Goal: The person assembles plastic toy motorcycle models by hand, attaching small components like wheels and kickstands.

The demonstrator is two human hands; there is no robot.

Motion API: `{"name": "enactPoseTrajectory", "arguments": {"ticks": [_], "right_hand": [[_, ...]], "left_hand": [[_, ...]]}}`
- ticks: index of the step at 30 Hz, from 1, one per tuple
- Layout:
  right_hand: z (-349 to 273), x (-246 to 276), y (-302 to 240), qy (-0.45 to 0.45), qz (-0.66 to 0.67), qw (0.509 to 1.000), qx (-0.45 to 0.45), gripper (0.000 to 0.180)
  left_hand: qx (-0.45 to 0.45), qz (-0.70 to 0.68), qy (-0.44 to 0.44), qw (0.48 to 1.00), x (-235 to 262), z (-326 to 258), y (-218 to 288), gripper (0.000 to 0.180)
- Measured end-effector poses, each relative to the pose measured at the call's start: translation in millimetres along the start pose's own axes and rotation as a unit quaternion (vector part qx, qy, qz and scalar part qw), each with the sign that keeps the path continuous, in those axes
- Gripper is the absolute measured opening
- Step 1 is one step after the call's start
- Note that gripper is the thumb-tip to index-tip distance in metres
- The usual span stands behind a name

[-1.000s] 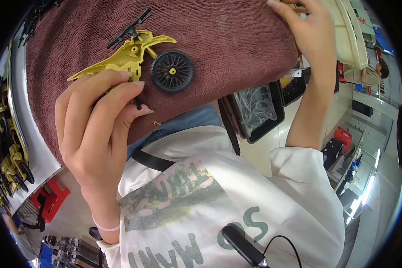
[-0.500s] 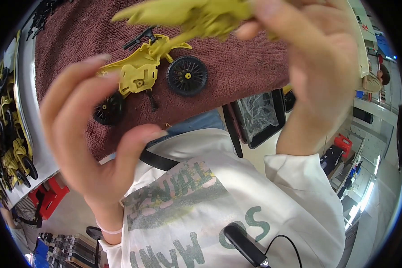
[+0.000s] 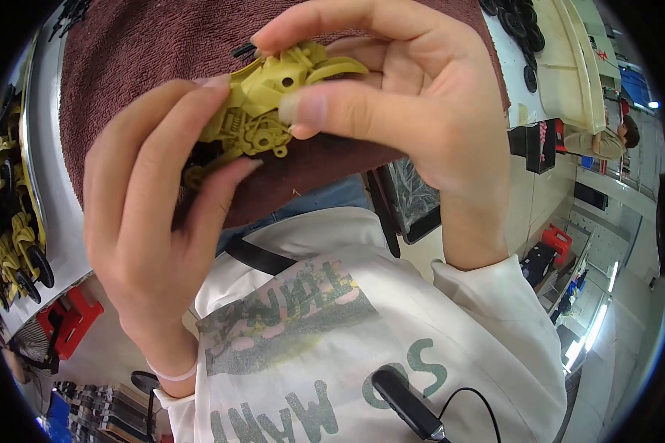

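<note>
A yellow toy motorcycle body is held between my two hands, just over a maroon towel. My left hand grips its left and lower end, fingertips on top and thumb below. From the right, my right hand pinches it, with the thumb on the near face and the index finger over the upper edge. A short piece of black handlebar shows at the top. Moulded engine and spring shapes face me on the lower part. My fingers hide both ends, and the wheels are mostly covered.
At the far left, a tray holds several yellow toy motorcycles with black wheels. Loose black wheels lie by a cream tray at the upper right. A black bin with clear plastic stands below the table edge.
My right hand has brought its yellow part down and left onto the motorcycle that lay on the towel. The left hand has closed in, and both hands now grip the joined pieces.
</note>
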State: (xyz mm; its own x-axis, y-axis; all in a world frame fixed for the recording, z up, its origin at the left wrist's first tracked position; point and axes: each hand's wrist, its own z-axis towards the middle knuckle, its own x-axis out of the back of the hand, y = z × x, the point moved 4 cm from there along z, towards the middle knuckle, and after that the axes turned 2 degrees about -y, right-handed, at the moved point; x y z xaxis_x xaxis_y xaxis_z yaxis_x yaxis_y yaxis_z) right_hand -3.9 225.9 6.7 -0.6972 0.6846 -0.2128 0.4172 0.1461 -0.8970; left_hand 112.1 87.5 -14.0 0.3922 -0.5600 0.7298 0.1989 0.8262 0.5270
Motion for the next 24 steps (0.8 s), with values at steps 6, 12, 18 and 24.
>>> {"name": "enactPoseTrajectory", "arguments": {"ticks": [6, 12, 18, 24], "right_hand": [[-15.0, 11.6, -2.7, 0.016, -0.07, 0.996, 0.048, 0.032], [-4.4, 3.7, 5.7, 0.028, -0.139, 0.985, 0.096, 0.031], [-3.6, 5.7, 7.0, 0.037, -0.203, 0.967, 0.148, 0.03], [-3.3, 3.7, 6.6, 0.042, -0.264, 0.942, 0.205, 0.03]], "left_hand": [[-0.039, -0.011, -0.008, 0.999, 4.6, 10.6, -6.3, 0.04], [0.016, -0.029, -0.051, 0.998, 0.3, 12.3, -8.1, 0.036], [0.055, -0.061, -0.065, 0.994, -0.9, 13.8, -7.8, 0.035], [0.041, -0.04, -0.034, 0.998, 1.1, 9.6, -5.0, 0.035]]}}
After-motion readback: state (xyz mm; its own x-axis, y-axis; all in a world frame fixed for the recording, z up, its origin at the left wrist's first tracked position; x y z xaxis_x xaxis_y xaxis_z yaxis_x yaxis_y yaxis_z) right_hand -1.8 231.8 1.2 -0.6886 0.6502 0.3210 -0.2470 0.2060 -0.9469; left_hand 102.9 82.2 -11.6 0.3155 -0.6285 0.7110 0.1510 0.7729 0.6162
